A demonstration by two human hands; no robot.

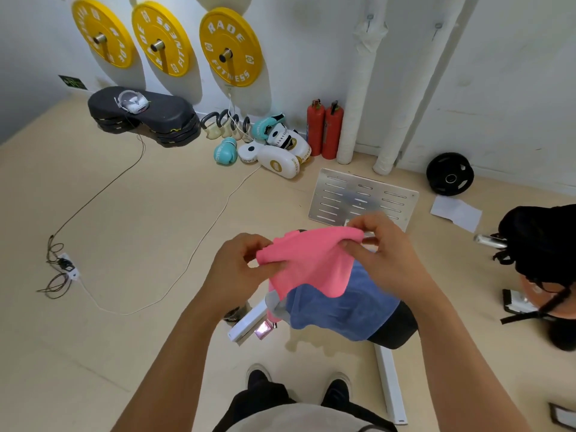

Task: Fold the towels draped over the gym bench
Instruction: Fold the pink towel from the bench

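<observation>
Hands, left (pixel 237 269) and right (pixel 383 247), pinch pink towel (pixel 308 263) above blue towel (pixel 343 307) on bench (pixel 396 328); 2 extinguishers (pixel 324 129) behind.

Person, head view: arms bare, no sleeves or wrist items visible; pale top (pixel 299 419); dark trousers (pixel 258 400); dark shoes (pixel 258 376), soles apparently light.

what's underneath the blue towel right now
The blue towel lies draped over the gym bench; only the bench's dark end and white frame show. Whatever else it covers is hidden.

Two towels (pixel 311 263), three yellow plates (pixel 230 47)
</observation>
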